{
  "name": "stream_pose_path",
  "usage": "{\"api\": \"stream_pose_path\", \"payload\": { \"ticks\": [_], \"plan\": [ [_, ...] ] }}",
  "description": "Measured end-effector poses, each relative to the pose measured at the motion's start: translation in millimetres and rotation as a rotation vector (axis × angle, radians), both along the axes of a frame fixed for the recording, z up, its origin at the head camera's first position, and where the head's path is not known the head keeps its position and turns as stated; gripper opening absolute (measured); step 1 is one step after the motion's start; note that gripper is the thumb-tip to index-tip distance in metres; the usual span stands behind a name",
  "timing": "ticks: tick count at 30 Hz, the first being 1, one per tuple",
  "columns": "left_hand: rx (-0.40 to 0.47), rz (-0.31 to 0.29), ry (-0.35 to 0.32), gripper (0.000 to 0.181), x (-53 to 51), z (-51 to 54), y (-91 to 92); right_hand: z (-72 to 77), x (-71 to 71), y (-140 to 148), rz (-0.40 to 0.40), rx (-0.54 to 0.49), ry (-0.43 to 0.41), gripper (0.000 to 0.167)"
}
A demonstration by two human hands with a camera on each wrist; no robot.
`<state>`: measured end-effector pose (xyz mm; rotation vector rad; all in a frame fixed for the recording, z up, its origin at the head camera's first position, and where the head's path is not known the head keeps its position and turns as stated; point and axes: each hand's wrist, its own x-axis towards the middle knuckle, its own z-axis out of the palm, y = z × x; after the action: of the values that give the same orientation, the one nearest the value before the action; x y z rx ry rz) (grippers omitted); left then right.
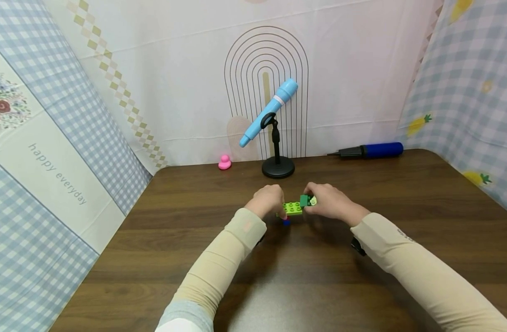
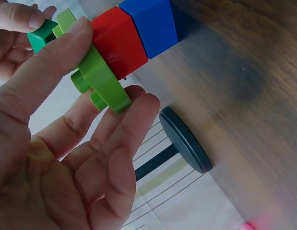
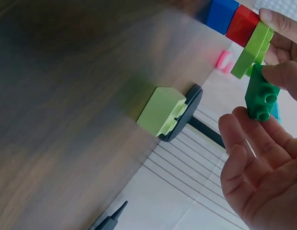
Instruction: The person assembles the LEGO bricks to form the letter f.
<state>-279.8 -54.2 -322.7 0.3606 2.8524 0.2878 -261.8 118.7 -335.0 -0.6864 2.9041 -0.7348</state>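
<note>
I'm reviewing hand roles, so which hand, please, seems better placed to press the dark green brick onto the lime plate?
Probably the right hand: it pinches the dark green brick near the lime plate, which the left hand grips.

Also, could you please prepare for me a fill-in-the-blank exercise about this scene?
1. Between the lime-green plate and the blue block is a ____ block.
2. The dark green block is held by the ____ hand.
3. The light blue microphone rests on a ____ stand.
4. The small toy left of the stand is coloured ____.

Missing words: red; right; black; pink.
</note>
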Motion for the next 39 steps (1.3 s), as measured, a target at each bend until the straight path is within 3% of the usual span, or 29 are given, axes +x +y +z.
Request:
{"api": "stream_pose_path", "payload": {
  "ticks": [20,29,39],
  "plan": [
    [0.031,0.000,-0.014,0.027,0.1,0.1,-0.6,5.9,0.2,-25,0.059,-0.015,0.036,0.030],
    [0.058,-0.004,-0.023,0.026,0.7,0.0,-1.3,8.7,0.1,-34,0.073,0.010,-0.005,0.030],
    [0.113,-0.013,-0.029,0.026,-0.4,-1.9,-1.1,8.1,-0.2,-41,0.074,0.060,0.031,0.033]
  ]
}}
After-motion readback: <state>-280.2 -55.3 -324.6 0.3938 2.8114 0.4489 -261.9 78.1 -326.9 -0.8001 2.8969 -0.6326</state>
